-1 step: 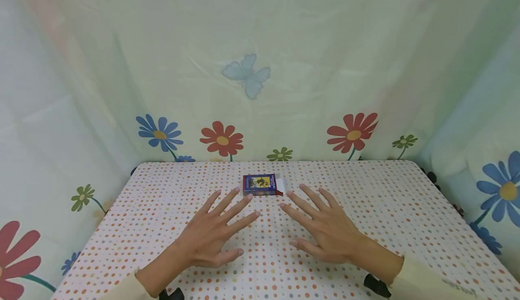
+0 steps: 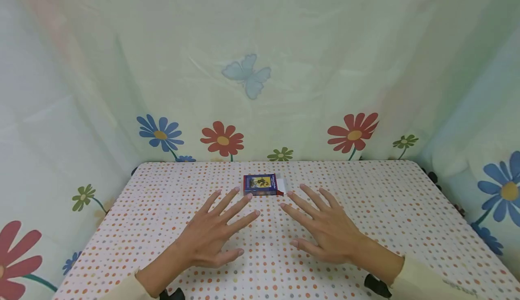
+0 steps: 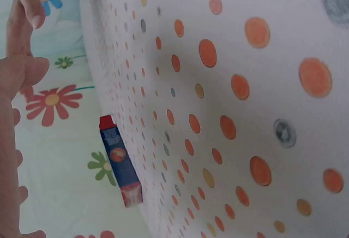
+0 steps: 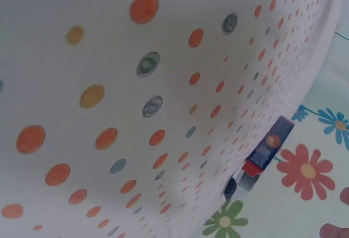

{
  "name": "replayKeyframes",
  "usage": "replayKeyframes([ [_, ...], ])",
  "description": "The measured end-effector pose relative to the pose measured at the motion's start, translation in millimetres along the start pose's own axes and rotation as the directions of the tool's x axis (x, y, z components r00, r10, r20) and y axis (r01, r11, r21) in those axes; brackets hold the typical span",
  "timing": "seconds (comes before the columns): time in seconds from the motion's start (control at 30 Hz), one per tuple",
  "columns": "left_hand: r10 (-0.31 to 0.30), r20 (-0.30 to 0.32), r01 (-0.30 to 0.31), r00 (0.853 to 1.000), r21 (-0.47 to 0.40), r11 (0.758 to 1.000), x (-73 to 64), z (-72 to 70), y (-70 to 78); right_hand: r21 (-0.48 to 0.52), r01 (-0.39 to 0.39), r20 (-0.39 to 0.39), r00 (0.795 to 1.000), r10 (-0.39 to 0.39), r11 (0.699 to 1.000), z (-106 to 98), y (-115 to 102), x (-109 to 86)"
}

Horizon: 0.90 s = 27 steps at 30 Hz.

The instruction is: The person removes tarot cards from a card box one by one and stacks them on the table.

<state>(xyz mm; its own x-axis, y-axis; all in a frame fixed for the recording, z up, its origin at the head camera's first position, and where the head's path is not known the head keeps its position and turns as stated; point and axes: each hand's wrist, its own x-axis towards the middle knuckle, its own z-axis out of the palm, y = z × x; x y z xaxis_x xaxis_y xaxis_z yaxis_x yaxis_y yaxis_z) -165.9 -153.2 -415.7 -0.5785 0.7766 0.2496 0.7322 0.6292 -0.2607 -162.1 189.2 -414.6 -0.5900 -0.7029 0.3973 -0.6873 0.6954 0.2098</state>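
A small blue and red box (image 2: 260,185) with a yellow picture on its front lies toward the back of the table. Its right end stands open, with a whitish flap sticking out. My left hand (image 2: 213,234), palm down with fingers spread, is in front of the box at its left. On the other side, my right hand (image 2: 325,230) is held the same way, its fingertips near the flap. Neither hand holds anything. Both wrist views show the box from low down, as a blue side (image 3: 120,159) and a red flap (image 4: 252,167).
A white cloth with coloured dots (image 2: 268,264) covers the table. Behind and around it hangs a pale curtain (image 2: 300,87) printed with flowers and butterflies. Dark objects (image 2: 432,180) show past the table's right edge. Each wrist carries a black strap (image 2: 377,285).
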Motion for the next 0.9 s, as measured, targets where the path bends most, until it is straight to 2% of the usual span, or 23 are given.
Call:
replayKeyframes([
  [0.33,0.026,-0.01,-0.027,1.0,-0.01,1.0,-6.8,4.8,3.5,0.021,0.028,-0.035,0.999,-0.027,0.999,3,-3,2.8],
  [0.6,0.01,0.034,-0.009,0.999,-0.016,1.0,-13.4,6.5,5.7,0.034,0.033,-0.001,0.999,-0.033,0.999,6,-9,3.6],
  [0.9,0.028,0.017,-0.027,0.999,-0.047,0.999,-12.7,8.9,4.6,0.022,0.058,0.013,0.998,-0.058,0.998,14,-15,1.4],
])
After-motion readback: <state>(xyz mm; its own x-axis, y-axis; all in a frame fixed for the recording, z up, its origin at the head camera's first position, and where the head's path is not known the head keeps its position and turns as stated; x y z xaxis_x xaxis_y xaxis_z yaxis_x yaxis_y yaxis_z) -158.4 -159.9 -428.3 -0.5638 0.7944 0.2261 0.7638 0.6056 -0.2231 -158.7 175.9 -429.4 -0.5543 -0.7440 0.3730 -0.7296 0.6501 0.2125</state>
